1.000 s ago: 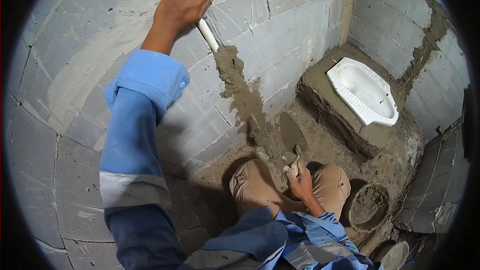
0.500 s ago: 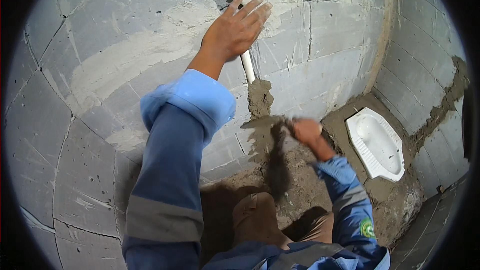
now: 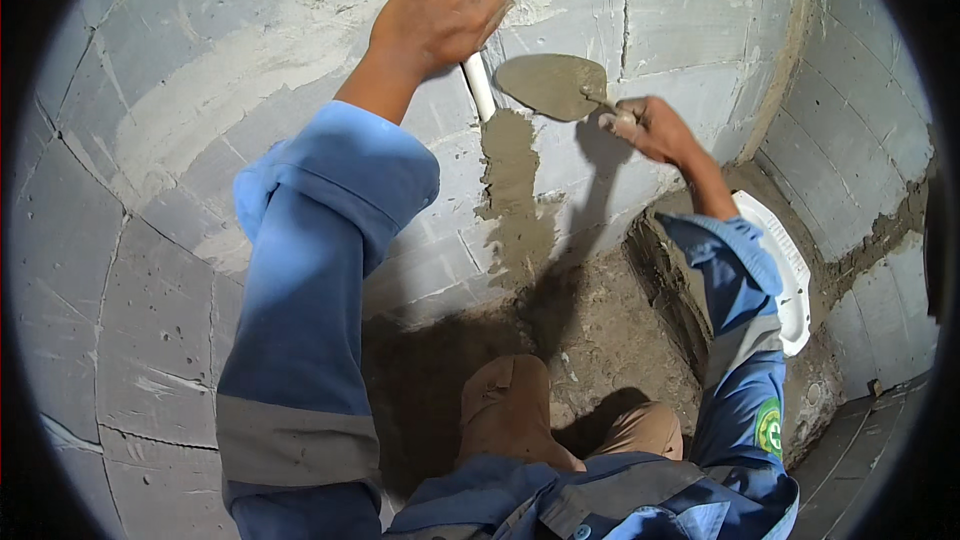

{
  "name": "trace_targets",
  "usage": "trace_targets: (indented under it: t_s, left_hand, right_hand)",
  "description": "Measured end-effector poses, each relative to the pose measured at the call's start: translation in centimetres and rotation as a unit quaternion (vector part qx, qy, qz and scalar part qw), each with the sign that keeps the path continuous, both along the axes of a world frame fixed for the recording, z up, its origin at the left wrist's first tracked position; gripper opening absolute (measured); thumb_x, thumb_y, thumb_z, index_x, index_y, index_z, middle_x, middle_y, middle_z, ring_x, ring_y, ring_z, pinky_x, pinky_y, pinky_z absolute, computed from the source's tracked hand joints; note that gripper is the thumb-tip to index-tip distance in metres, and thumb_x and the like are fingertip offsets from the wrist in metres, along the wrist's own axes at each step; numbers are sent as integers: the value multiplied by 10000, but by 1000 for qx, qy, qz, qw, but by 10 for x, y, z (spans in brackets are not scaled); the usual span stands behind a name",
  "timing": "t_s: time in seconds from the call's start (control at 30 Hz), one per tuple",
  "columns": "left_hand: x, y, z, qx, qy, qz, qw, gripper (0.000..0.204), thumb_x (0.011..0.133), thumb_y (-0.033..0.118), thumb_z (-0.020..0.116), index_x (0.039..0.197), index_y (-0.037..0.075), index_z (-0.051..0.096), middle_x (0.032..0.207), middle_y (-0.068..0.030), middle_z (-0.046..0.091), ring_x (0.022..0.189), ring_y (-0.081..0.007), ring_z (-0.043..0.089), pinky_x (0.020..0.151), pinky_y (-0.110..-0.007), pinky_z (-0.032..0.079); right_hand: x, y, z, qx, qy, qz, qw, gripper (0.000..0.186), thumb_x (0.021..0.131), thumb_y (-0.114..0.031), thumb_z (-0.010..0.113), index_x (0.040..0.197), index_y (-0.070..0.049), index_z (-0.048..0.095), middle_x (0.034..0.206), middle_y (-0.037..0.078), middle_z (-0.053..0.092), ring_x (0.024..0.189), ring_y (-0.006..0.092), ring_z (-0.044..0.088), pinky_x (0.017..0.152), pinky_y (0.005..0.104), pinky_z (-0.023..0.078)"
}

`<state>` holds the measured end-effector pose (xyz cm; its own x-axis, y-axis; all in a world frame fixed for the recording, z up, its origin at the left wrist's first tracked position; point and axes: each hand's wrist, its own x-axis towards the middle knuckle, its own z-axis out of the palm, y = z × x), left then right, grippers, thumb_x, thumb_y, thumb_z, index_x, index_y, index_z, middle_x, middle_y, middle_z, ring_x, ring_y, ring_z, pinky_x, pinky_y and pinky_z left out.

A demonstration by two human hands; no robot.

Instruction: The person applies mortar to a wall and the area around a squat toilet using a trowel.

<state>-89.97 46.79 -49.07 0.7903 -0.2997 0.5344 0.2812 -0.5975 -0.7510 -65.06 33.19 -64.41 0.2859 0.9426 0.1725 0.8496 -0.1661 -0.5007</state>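
My left hand (image 3: 440,15) lies against the upper wall with its fingers stretched out, over the top of a white pipe (image 3: 479,88). The pipe comes out below my palm and runs down into a strip of wet mortar (image 3: 515,190) on the wall. In my right hand (image 3: 652,130) is the handle of a trowel (image 3: 553,86). Its broad, mortar-coated blade points left, close to the pipe and just above the mortar strip. Whether the blade touches the wall I cannot tell.
Grey block walls (image 3: 150,330) stand around me. A white squat toilet (image 3: 790,280) sits in the floor at right, partly behind my right sleeve. The rough dirt floor (image 3: 620,310) lies below, in front of my knees. Mortar lines the right wall's lower joint (image 3: 885,225).
My right hand has raised the trowel from low on the mortar strip to beside the pipe. The strip looks smoother and fuller. My left hand stays on the wall while the view has shifted.
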Motion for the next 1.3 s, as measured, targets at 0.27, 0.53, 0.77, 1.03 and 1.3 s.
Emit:
trace_targets:
  t_s: [0.27, 0.53, 0.77, 1.03, 1.3]
  left_hand:
    - [2, 0, -1, 17, 2, 23, 1000, 408, 967, 235, 430, 1292, 10, 529, 1391, -112, 504, 1341, -271, 403, 1134, -481, 267]
    - [-1, 4, -2, 32, 11, 18, 999, 401, 947, 215, 455, 1278, 6, 542, 1389, -121, 503, 1329, -288, 418, 1126, -487, 281]
    - [1, 2, -2, 29, 0, 6, 1000, 402, 942, 223, 466, 1276, 11, 540, 1389, -117, 503, 1333, -276, 413, 1124, -491, 277]
    - [-1, -6, -1, 19, 1, 11, 1000, 396, 948, 217, 453, 1270, 8, 547, 1385, -123, 509, 1343, -275, 402, 1137, -487, 258]
    - [9, 43, -11, 90, -2, -40, 995, 463, 904, 65, 467, 1367, 56, 466, 1377, -131, 516, 1261, -267, 497, 1085, -465, 349]
  right_hand:
    - [-57, 11, -164, 18, -3, 128, 992, 415, 871, -487, 593, 1030, -116, 690, 909, 171, 698, 817, 361, 667, 770, 451, 522]
    - [-62, 7, -146, 61, -241, 56, 967, 364, 886, -490, 554, 944, -134, 603, 742, 135, 655, 688, 340, 646, 586, 462, 502]
    - [-26, 0, -13, 40, -127, 9, 991, 414, 858, -533, 588, 919, -136, 690, 741, 155, 650, 738, 371, 635, 643, 468, 489]
    - [-45, -143, -149, 236, 121, -143, 954, 381, 895, -370, 636, 863, 5, 576, 626, 120, 495, 591, 211, 485, 567, 402, 398]
    - [-208, -485, -274, 55, 236, -520, 819, 241, 852, -173, 654, 950, 34, 582, 785, 174, 604, 716, 294, 576, 682, 379, 472]
